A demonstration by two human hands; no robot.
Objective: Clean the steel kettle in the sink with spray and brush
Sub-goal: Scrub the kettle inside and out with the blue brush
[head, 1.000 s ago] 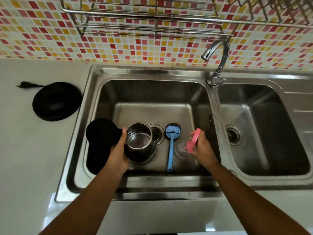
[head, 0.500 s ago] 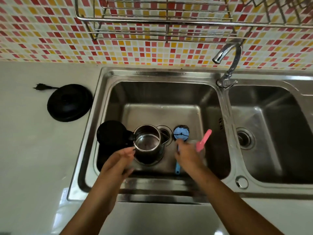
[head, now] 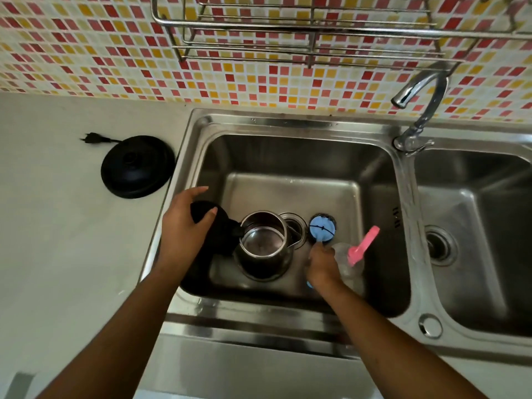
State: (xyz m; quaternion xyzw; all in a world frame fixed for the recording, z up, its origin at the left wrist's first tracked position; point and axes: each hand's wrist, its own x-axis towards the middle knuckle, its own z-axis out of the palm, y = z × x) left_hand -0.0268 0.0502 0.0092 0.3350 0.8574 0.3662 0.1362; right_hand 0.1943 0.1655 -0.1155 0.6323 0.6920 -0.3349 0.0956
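Wide white counter (head: 57, 226) on the left, and the double steel sink (head: 288, 125) fills the middle and right, its left basin holding all the action. Plenty of bare basin floor toward the back wall; the front half is crowded. The steel kettle (head: 263, 249) stands upright near the basin's front left, lid flipped open, spout side just beside the drain (head: 293, 224). The left hand (head: 181, 226) is on the kettle's black lid (head: 214, 226), thumb pressed over its top, fingers curled behind it, close to the basin's left wall. The clear spray bottle (head: 349, 266) with a pink trigger top lies tilted right of the kettle, apart from it. The right hand (head: 321, 264) is closed around the blue brush (head: 322, 228) handle, touching the bottle; the brush head sits on the floor just beside the drain. Black kettle base (head: 137, 166) rests on the counter, right at the sink's left rim, plug (head: 91, 137) trailing behind it.
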